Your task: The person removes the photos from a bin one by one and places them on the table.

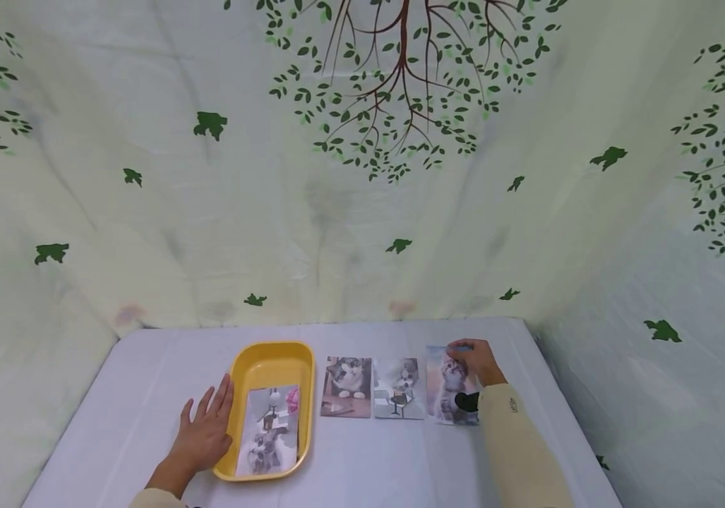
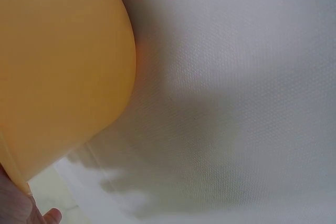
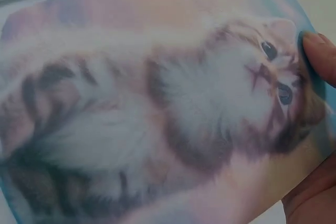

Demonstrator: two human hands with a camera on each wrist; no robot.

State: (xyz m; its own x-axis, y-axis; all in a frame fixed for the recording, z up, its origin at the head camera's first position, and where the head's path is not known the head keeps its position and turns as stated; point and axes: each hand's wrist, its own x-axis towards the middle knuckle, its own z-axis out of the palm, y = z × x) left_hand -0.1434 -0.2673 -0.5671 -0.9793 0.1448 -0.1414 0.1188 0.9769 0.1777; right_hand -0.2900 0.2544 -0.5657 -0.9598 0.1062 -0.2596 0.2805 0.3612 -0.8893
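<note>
My right hand pinches the top edge of a picture card showing a striped kitten. In the right wrist view that kitten card nearly fills the frame, with the thumb on its face near the edge. Against the left side of a yellow tray, my left hand rests with its fingers extended. The left wrist view gives only the tray's outer wall and a bit of the hand at its rim. Inside the tray lies another card with a grey cat picture.
Two cards lie in a row between the tray and the kitten card: a cat with paws on a ledge and a grey-white cat picture. All are on a white-covered table. A leaf-printed curtain surrounds the back and sides.
</note>
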